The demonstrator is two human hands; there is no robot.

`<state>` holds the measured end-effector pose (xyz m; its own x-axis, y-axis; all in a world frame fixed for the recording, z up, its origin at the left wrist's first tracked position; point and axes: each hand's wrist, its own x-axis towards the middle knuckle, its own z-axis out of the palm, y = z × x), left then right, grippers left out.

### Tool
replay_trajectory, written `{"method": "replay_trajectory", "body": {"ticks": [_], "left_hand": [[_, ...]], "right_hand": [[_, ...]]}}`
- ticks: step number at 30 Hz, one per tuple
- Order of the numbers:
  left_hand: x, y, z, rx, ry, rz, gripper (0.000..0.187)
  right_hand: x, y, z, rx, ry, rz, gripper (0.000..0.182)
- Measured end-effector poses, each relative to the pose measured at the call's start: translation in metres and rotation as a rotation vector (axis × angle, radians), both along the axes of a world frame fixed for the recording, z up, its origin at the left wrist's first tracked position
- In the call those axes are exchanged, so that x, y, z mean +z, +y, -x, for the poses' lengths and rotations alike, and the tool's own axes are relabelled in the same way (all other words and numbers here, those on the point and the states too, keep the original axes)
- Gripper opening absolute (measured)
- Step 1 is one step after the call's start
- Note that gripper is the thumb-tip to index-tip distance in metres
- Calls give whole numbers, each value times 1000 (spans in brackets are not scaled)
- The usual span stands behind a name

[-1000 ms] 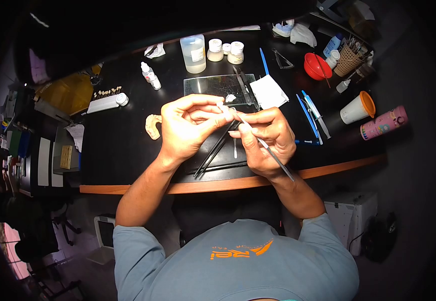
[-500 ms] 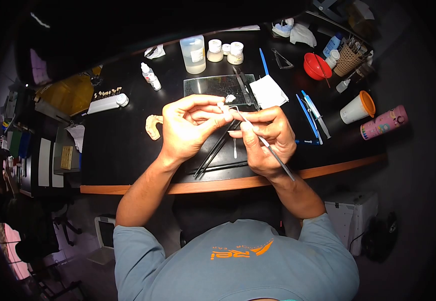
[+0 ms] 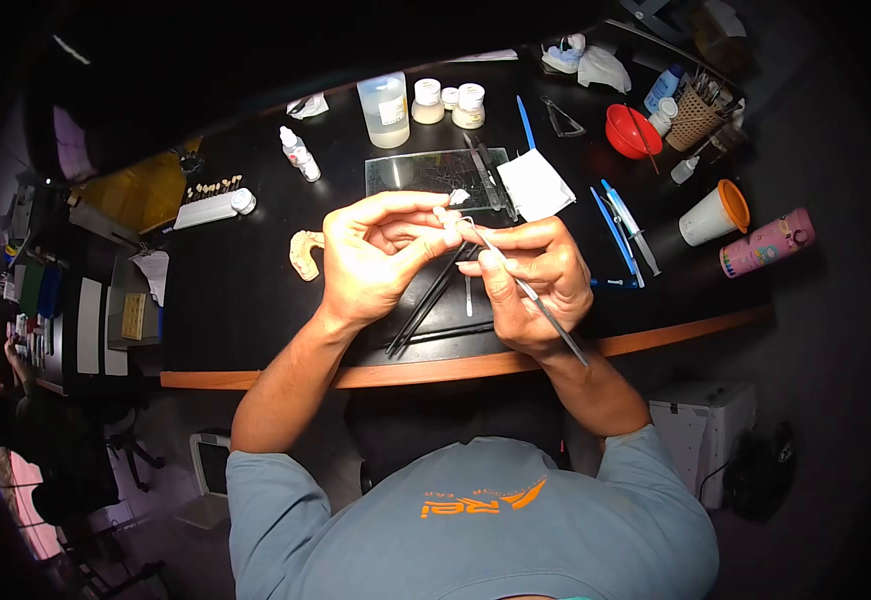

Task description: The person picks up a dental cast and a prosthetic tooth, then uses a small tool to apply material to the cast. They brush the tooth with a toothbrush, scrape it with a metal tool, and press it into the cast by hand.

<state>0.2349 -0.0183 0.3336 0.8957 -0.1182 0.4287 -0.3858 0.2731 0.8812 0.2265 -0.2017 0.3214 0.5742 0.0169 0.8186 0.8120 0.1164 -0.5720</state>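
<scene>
My left hand (image 3: 370,262) pinches a small whitish piece (image 3: 442,213) between thumb and fingertips; its shape is mostly hidden. In my right hand (image 3: 540,275), held like a pen, is a thin dental hand instrument (image 3: 545,308) with a bent tip. That tip reaches right to the left fingertips. Both hands are raised over the black table. A tan dental model (image 3: 305,255) lies just left of my left hand. Below the hands, dark tweezers (image 3: 425,308) lie slanted, beside a small slim metal tool (image 3: 469,297).
Behind the hands lies a glass slab (image 3: 405,175) with white paste (image 3: 459,196) on it. White tissue (image 3: 537,186), a liquid-filled beaker (image 3: 385,112), lidded jars (image 3: 469,106) and a dropper bottle (image 3: 299,155) stand around. Rightward are a red bowl (image 3: 627,135), a cup (image 3: 705,220) and a pink bottle (image 3: 765,245).
The instrument's handle end has dipped slightly as my right hand shifts a little. My left hand keeps its pinch in nearly the same place.
</scene>
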Motion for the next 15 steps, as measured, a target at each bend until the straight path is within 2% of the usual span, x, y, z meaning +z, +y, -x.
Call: {"method": "replay_trajectory", "body": {"ticks": [8, 15], "left_hand": [[-2, 0, -2, -6, 24, 6, 35], [-2, 0, -4, -17, 45, -4, 33]], "right_hand": [[0, -6, -2, 2, -69, 128, 19], [1, 0, -2, -31, 76, -38, 17]]}}
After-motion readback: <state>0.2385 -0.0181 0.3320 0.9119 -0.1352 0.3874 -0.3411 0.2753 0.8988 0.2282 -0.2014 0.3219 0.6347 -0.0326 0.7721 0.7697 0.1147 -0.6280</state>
